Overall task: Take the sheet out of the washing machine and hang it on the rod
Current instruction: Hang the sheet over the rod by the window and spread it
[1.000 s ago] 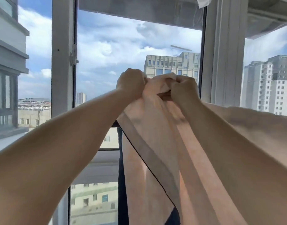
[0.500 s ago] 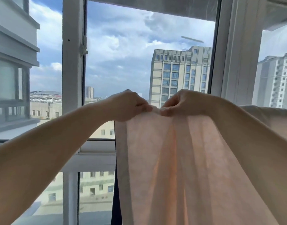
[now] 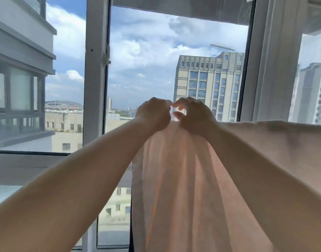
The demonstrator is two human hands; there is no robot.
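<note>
**Kid:** Where is the sheet now?

**Me:** The sheet (image 3: 183, 188) is right in front of me, by the window (image 3: 143, 70). It is pale pink and the light shines through it. It hangs straight down in long folds. Its top edge runs off to my right, flat and level, all the way to the side of the view. I cannot see the rod, because the cloth covers it.

**Kid:** What are your hands doing?

**Me:** My left hand (image 3: 153, 115) is curled tight on the top edge of the sheet. My right hand (image 3: 194, 116) is just beside it, with fingers bent over the same edge. The thumb and first finger of that hand make a small ring, and I can see sky through it. I cannot tell if those fingers are really pinching the cloth. The two hands almost touch at the fingertips.

**Kid:** Where does the sheet stop?

**Me:** Its left edge drops down just under my left hand. Past that edge there is open air, then the white window frame (image 3: 95, 88).

**Kid:** Is there room to move?

**Me:** Yes, on my left side, between the sheet's edge and the frame. On my right, the cloth fills the space.
</note>
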